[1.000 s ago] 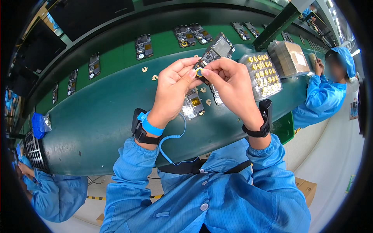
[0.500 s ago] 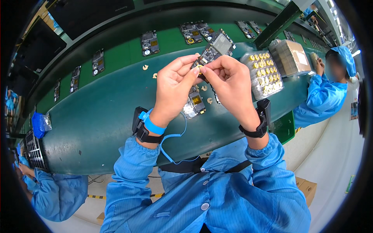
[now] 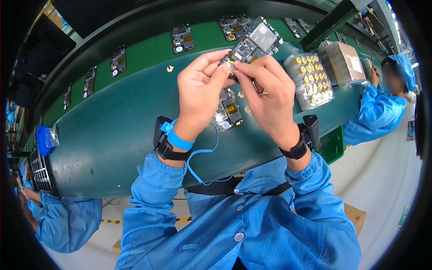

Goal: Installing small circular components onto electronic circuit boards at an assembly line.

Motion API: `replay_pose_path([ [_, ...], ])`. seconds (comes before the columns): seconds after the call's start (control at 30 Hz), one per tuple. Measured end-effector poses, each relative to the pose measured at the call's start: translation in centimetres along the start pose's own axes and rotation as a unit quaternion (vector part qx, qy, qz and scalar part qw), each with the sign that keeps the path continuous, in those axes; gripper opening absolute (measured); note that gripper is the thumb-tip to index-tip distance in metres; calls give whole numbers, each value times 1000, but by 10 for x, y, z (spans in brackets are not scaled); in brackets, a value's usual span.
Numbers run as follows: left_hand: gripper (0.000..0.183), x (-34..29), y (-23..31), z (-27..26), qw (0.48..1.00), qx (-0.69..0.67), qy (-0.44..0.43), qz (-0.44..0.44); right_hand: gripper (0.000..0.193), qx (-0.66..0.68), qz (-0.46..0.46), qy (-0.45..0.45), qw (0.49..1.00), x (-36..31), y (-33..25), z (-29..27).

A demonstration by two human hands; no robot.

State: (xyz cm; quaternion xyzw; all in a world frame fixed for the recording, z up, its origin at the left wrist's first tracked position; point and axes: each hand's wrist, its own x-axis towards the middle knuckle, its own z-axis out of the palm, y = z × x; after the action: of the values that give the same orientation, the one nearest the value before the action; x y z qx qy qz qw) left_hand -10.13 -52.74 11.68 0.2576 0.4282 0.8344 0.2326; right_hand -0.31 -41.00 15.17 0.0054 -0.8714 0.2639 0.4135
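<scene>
My left hand (image 3: 200,92) is closed on the lower left end of a dark circuit board (image 3: 245,50) with a large silver shield, held tilted above the bench. My right hand (image 3: 270,92) pinches thumb and forefinger at a small yellow part (image 3: 232,62) on that end of the board, right by my left thumb. The fingers hide most of this part. Below my hands another circuit board (image 3: 228,112) lies on the bench, partly covered by them. Small cream-coloured scraps (image 3: 170,69) lie around.
At the right stands a clear plastic tray (image 3: 310,81) of yellow round parts, beside stacked trays under a cardboard sheet (image 3: 351,63). More circuit boards (image 3: 183,38) line the green strip behind. A blue coiled cord (image 3: 191,168) runs from my left wrist. Co-workers (image 3: 373,108) sit on both sides.
The held board has risen and shifted slightly right, with its shield turned more into view. My right fingertips have moved slightly apart from my left thumb, and the yellow part shows between them.
</scene>
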Motion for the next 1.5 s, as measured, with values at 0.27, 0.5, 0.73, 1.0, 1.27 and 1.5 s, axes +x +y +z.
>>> replay_pose_path([
  [0.27,28,3,2,-4,1000,-2,-2,16,25,-10,-23,-29,999,5,0,-3],
  [0.5,30,3,4,-4,999,-30,-22,5,26,-26,-38,-29,999,1,3,0],
  [0.73,33,0,-8,-5,999,-25,33,-8,16,93,200,131,966,-19,20,8],
  [1.0,32,4,-11,-6,999,-25,31,-3,17,296,306,15,905,-8,23,13],
  [1.27,38,13,-28,-13,995,37,84,36,19,278,331,-18,901,21,44,16],
  [1.5,39,6,-22,-20,992,72,95,-39,27,64,314,-180,930,81,183,42],
])
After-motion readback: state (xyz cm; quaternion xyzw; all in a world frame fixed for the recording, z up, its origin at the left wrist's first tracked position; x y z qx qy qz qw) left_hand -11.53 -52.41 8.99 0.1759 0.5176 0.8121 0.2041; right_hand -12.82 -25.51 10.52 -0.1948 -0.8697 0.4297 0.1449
